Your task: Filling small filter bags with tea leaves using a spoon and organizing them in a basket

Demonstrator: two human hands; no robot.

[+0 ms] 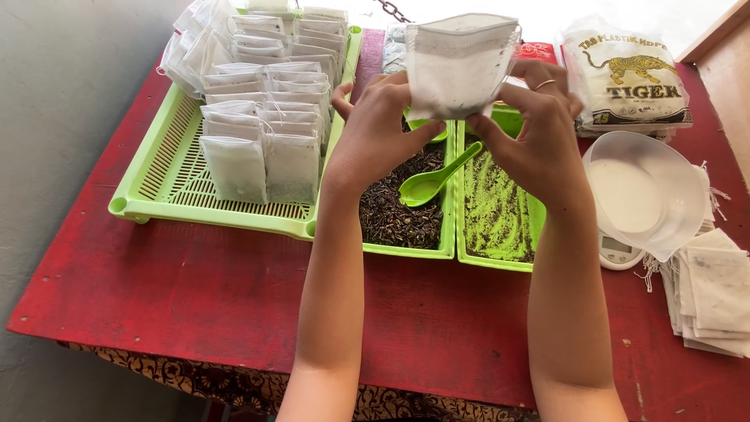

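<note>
Both hands hold one small white filter bag up over the green trays.

Head view: the left hand (375, 129) and right hand (539, 133) each pinch a lower side of the filter bag (459, 62), fingers closed on its cloth. The bag sits upright between them, equally near both, above the tray of dark leaves (398, 211) with its green scoop (433, 181), on the red worktop (234, 289).
</note>
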